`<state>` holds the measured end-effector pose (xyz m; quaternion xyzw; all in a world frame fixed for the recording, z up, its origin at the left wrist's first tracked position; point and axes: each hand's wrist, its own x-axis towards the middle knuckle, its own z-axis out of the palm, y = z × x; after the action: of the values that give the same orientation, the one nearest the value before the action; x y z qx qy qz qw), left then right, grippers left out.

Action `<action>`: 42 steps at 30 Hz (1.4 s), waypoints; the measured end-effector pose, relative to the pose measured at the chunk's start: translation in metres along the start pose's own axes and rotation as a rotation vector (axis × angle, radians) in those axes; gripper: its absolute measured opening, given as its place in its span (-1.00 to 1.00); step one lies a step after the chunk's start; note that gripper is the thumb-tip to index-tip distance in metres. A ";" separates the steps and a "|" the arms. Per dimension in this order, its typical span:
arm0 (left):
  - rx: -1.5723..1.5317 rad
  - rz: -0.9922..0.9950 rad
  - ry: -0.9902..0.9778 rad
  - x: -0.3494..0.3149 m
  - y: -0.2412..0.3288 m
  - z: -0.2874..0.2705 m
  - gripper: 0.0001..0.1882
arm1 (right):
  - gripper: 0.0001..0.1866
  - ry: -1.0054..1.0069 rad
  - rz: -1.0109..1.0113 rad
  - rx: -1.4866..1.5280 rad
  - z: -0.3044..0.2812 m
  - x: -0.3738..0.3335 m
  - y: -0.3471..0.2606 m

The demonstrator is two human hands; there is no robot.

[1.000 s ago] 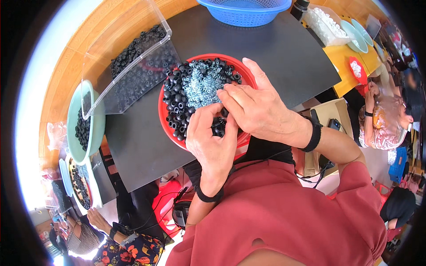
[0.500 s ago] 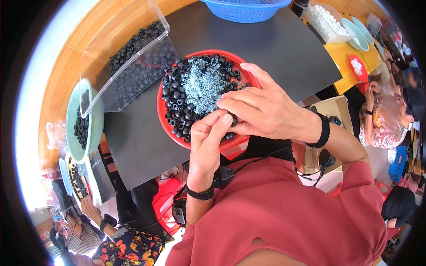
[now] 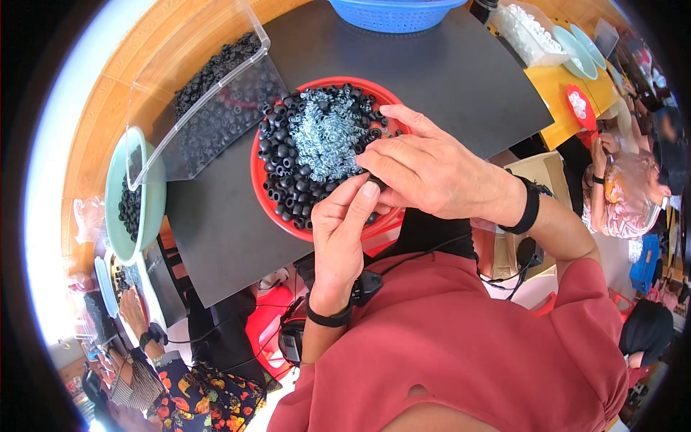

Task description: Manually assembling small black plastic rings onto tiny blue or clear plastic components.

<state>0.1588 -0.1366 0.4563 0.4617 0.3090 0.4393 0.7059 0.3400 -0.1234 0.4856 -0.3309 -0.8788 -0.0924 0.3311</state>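
A small black plastic cap is pinched between the thumb and forefinger of my left hand. My right hand closes on the same cap from the right, its bent fingers hiding most of it. Just beyond both hands, a red round basin holds many loose black hollow caps. A heap of small silvery coil springs lies on top of them, near my right fingertips.
The basin rests on a dark table. A clear bin of black caps leans at the left, beside a pale green bowl. A blue basket stands at the far edge. Other people work on both sides.
Both my hands stay at the cap, with slight finger movement; the cap is now more covered. The co-worker's hand at lower left has shifted a little left and up.
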 end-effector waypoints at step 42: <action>-0.209 -0.113 0.004 0.009 0.001 0.011 -0.74 | -0.67 -0.035 0.161 0.163 -0.009 -0.007 0.003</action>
<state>0.1711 -0.1322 0.4612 0.3666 0.2884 0.4297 0.7732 0.3502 -0.1285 0.4878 -0.3740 -0.8597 0.0121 0.3477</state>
